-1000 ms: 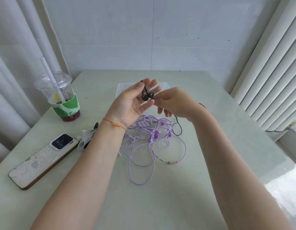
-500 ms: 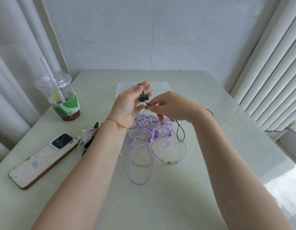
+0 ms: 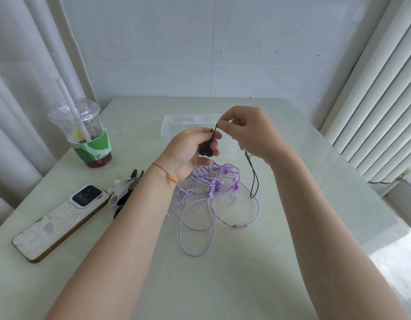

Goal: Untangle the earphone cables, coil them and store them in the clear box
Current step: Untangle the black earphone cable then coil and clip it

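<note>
Pale green glossy table [image 3: 223, 285] stood against a white tiled wall [image 3: 199, 54], with curtains at left and a white ribbed radiator [image 3: 372, 100] at right. Left hand [image 3: 188, 151] was raised above the table, fingers curled round the black earbuds [image 3: 205, 151] held in its palm. Right hand [image 3: 250, 132] was just beside it, thumb and forefinger pinching the thin black earphone cable [image 3: 254, 176] near the left fingertips; the rest of that cable hung under the right wrist in a loop reaching down to the table. Below both hands lay a tangled pile of lilac earphone cables [image 3: 211, 192], loops spreading toward the near edge. Clear rectangular plastic box [image 3: 174, 125] sat behind the hands, open-topped; its inside was partly hidden by the hands, nothing seen in it. At left stood a clear plastic cup with a green sleeve, dome lid and white straw [image 3: 84, 132], with dark red drink at the bottom. Near it, a white patterned phone [image 3: 61, 220] lay face down close to the left table edge, a small black-and-white object [image 3: 126, 192] touching its top end. Bare tabletop showed along the near side and to the right of the lilac pile.
</note>
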Demonstrator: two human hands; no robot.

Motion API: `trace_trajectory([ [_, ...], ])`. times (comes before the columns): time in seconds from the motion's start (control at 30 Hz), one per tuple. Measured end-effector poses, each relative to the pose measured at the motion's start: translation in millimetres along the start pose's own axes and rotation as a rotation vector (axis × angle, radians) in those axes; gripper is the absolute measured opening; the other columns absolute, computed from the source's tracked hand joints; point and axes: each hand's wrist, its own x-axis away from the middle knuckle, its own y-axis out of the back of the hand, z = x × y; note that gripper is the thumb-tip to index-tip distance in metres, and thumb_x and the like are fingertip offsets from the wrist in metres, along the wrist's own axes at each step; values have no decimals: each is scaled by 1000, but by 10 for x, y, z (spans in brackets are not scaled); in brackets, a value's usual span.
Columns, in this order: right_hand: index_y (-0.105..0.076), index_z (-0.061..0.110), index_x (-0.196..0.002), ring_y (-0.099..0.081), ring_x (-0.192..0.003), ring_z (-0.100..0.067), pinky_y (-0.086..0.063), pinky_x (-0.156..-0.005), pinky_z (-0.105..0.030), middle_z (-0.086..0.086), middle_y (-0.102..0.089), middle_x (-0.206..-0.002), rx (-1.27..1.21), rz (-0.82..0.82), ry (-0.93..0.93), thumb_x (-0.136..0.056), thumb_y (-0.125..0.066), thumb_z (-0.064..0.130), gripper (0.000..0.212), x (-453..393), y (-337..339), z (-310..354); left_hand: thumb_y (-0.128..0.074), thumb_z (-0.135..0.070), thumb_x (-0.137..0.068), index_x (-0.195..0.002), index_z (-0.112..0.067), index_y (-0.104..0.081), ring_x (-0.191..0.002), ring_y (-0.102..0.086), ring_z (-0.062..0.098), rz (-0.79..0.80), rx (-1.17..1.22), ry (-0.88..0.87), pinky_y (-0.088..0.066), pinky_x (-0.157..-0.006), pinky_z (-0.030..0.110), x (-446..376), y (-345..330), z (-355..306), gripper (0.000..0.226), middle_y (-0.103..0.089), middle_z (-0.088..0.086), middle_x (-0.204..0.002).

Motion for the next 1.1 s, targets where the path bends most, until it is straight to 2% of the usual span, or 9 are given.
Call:
trace_trajectory([
  [0.17,-70,15,-85,-39,-51,-14,-33,-48,-22,1,-46,-55,-75,-56,-16,-87,-67,24,10,-18,6,-63,-36,-29,-101,-85,-13,-57,-58,-46,12,208,118,117,-29,-41,20,55,-7,-51,30,-38,-3,-63],
  [0.3,-70,25,-79,-40,-49,-15,-33,-48,-23,4,-49,-52,-77,-39,-40,-90,-63,25,13,-27,-9,-87,-43,-22,-99,-84,-15,-65,-71,-62,11,206,327,71,-40,-41,17,73,-11,-84,27,-57,-4,-70],
  [0.4,-67,29,-71,-41,-40,-11,-33,-43,-19,9,-52,-44,30,117,-82,-93,-56,27,25,9,-7,-78,-49,-20,-95,-90,-12,-73,-102,-69,20,174,549,19,-55,-52,18,59,18,-106,26,-73,2,-99],
  [0.47,-64,33,-65,-45,-38,-10,-36,-43,-18,10,-56,-45,94,265,-108,-95,-55,29,31,49,-23,-35,-48,-20,-98,-99,-11,-70,-111,-66,22,126,609,-18,-57,-60,20,45,43,-107,24,-72,3,-110],
  [0.5,-67,33,-71,-48,-42,-12,-39,-45,-19,9,-60,-51,107,329,-120,-95,-55,30,27,59,-39,-29,-48,-20,-99,-102,-11,-68,-111,-65,22,98,614,-33,-57,-62,20,36,55,-100,22,-71,3,-112],
  [0.63,-73,22,-97,-47,-49,-17,-41,-53,-26,3,-64,-60,155,453,-146,-94,-55,32,20,76,-87,-15,-49,-23,-100,-108,-15,-64,-112,-65,19,-10,521,-80,-56,-62,19,-2,84,-53,19,-70,1,-113],
  [0.83,-70,19,-97,-43,-45,-9,-39,-59,-26,5,-62,-57,239,468,-111,-96,-52,40,28,92,-104,53,-50,-26,-99,-107,-23,-66,-97,-69,11,-98,278,-129,-50,-57,18,-26,57,24,19,-72,-6,-108],
  [1.0,-71,18,-95,-45,-36,2,-35,-51,-22,5,-60,-60,312,456,-65,-96,-54,33,22,87,-114,81,-56,-25,-96,-100,-24,-72,-96,-68,14,-141,67,-149,-48,-75,26,-61,42,82,16,-74,-3,-102],
  [1.1,-72,18,-92,-44,-41,-2,-36,-48,-18,8,-53,-60,291,419,-56,-90,-62,28,14,73,-83,74,-60,-23,-94,-88,-21,-73,-76,-62,14,-189,-183,-136,-47,-76,29,-87,50,119,14,-70,1,-82],
])
